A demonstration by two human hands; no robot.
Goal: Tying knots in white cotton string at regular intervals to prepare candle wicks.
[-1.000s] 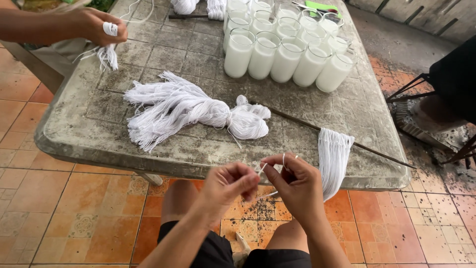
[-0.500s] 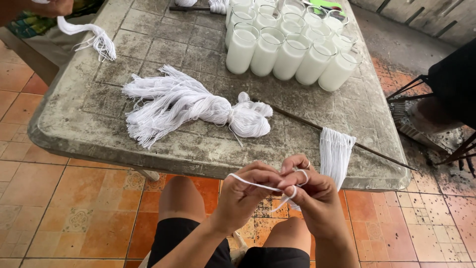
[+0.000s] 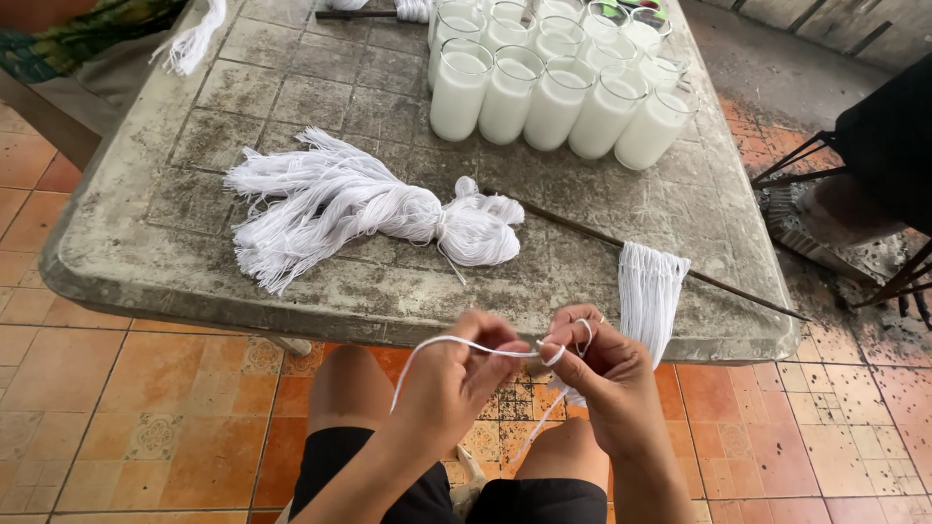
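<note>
— What is nearest, down by the knees?

— The left hand and the right hand, held close together just off the near edge of the table. Both pinch one white string: the left closes thumb and finger on it, the right has it looped around a fingertip, so each hand is clamped on the same strand. From the left hand it arcs away and hangs down over the lap.

— How would that strand handle?

— I judge it light, limp and thin. It would slip through a loose pinch and tangle easily, so it is best taken close to the loop, between fingertips, under slight tension.

— And just past the hands?

— A fringe of cut strings hangs over the table edge from a thin dark rod lying slantwise on the tabletop, just beside the right hand. It could snag the working strand.

— Farther on?

— A tied bundle of white string lies mid-table, its loose ends fanned leftward. Beyond it stand glasses of white wax, packed in rows, well apart from the hands. At the far left corner another person's sleeve shows beside more string.
</note>
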